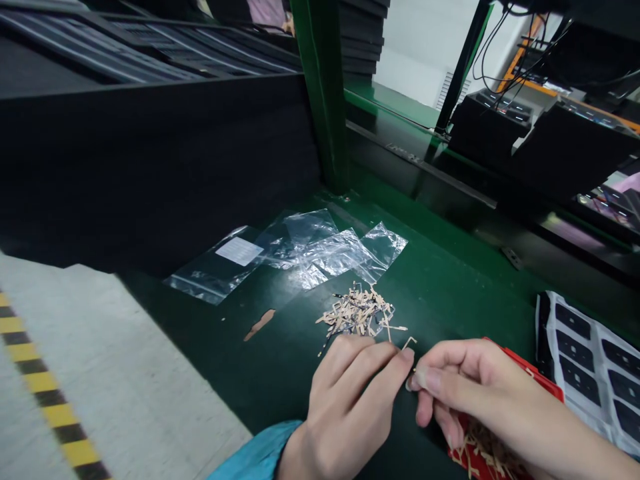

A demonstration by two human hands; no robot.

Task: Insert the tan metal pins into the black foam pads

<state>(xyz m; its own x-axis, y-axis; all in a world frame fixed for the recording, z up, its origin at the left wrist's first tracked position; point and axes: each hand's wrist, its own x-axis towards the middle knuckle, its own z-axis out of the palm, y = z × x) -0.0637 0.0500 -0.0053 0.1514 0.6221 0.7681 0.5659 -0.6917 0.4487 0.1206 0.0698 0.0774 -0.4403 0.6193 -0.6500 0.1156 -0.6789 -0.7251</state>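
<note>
My left hand [357, 400], in a teal sleeve, is closed in a pinch on a thin beige strip [411, 341] whose bent end sticks up past the fingertips. Close beside it, the thumb and forefinger of my right hand [463, 383] are pressed together; whatever they hold is too small to make out. Just beyond my left hand lies a loose pile of similar beige strips [357, 310], some with dark ends. A red tray [543, 381] sits under my right hand and forearm, partly hidden by them, with more beige strips [487, 453] inside.
Clear plastic bags [335, 250], one with a white label [239, 251], lie behind the pile on the green tabletop [450, 300]. A tall black stack [165, 153] stands at left by a green post [323, 100]. At right is a white tray of black parts [600, 373].
</note>
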